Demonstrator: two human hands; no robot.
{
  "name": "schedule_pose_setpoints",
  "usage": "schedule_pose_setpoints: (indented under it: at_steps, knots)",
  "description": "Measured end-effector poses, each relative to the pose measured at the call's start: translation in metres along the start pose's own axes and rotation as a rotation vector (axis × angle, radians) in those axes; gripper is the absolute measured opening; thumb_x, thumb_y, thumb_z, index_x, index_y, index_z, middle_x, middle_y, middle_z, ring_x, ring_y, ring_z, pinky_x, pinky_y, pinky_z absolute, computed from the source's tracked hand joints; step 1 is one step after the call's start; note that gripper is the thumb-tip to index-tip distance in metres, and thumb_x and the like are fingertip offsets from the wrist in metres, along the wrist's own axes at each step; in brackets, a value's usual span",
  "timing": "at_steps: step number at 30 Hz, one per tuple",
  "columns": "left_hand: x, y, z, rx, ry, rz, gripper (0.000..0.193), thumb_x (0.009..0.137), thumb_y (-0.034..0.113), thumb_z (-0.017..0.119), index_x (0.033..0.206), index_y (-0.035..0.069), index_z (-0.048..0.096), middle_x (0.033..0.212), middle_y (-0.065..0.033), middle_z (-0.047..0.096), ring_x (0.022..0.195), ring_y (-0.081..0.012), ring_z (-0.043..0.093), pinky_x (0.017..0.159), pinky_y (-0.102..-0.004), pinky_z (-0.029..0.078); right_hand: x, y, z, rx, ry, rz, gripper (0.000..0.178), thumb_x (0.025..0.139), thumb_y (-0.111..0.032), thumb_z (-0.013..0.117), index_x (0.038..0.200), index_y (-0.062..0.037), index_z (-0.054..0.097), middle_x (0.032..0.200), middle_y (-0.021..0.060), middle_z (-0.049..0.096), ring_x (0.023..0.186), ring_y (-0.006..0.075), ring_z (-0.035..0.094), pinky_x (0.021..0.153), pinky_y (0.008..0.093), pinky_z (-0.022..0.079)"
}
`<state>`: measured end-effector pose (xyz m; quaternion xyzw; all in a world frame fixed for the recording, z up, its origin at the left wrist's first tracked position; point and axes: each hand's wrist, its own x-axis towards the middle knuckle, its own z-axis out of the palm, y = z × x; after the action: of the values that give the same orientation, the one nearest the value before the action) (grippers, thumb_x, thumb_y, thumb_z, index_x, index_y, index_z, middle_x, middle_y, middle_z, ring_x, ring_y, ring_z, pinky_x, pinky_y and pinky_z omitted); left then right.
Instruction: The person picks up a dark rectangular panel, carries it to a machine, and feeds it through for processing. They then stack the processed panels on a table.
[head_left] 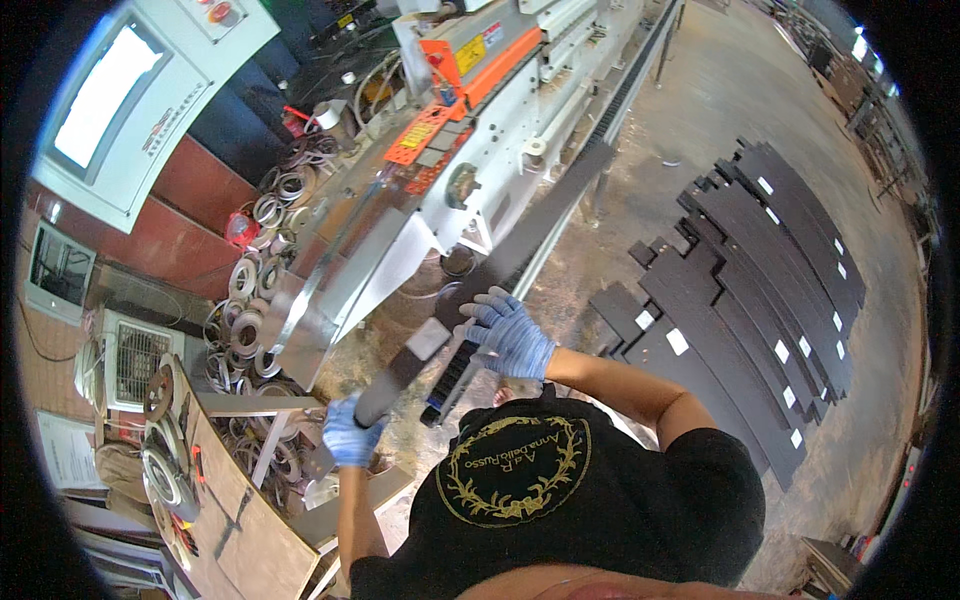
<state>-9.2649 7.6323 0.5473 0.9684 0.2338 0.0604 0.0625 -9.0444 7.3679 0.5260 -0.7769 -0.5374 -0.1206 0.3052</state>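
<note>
A long, narrow dark grey board runs diagonally away from me, its far part along the roller track of a machine. A white label is stuck on its upper face. At the near end, my left hand, in a blue knit glove, closes round the board; the thumb side shows, and the other fingers are partly hidden. My right hand, gloved the same way, lies with fingers apart on the board's right edge, beyond the label. Below that hand is the black end of the roller track.
The white and orange machine stands ahead, with a control cabinet at far left. Rolls of edge banding crowd the floor on the left, beside a wooden table. Stacked dark boards with white labels lie at right.
</note>
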Motion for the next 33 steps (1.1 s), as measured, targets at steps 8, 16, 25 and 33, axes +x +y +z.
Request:
schedule_pose_setpoints:
  at_steps: [8,16,25,33]
  knots:
    - [-0.014,-0.192,0.027,-0.535,0.081,-0.353,0.05,0.062,0.031,0.081,0.097,0.005,0.056,0.102,-0.0075,0.062,0.096,-0.0246,0.058,0.089,-0.0344,0.047,0.042,-0.02,0.077,-0.002,-0.262,-0.009,0.056,0.075,-0.043,0.062,0.126,-0.0218,0.053,0.133,0.0114,0.043,0.125,0.0338,0.034,0.107,0.0489,0.023]
    - [0.063,-0.202,0.016,0.017,0.18,-0.284,0.057,0.063,0.032,0.081,0.11,0.006,0.062,0.107,-0.0148,0.063,0.098,-0.0314,0.058,0.091,-0.039,0.045,0.13,-0.008,0.111,-0.161,-0.503,0.233,0.075,0.081,-0.049,0.059,0.142,-0.0134,0.034,0.144,0.0181,0.031,0.134,0.0352,0.027,0.11,0.0481,0.018]
    - [0.097,-0.217,0.051,-0.021,0.373,-0.186,0.065,0.067,0.029,0.078,0.126,0.019,0.054,0.13,-0.0139,0.05,0.119,-0.0336,0.045,0.104,-0.0431,0.033,0.247,0.009,0.176,-0.104,-0.449,0.524,0.09,0.077,-0.059,0.059,0.144,-0.0089,0.027,0.146,0.0195,0.03,0.138,0.0345,0.024,0.11,0.0518,0.017]
    - [0.037,-0.262,0.035,0.164,0.354,-0.57,0.065,0.074,0.045,0.071,0.13,0.02,0.052,0.139,-0.0117,0.043,0.129,-0.0358,0.036,0.106,-0.0472,0.03,0.272,0.026,0.189,-0.181,-0.479,0.521,0.088,0.075,-0.061,0.058,0.143,-0.0121,0.03,0.144,0.0166,0.034,0.136,0.0354,0.026,0.109,0.0538,0.018]
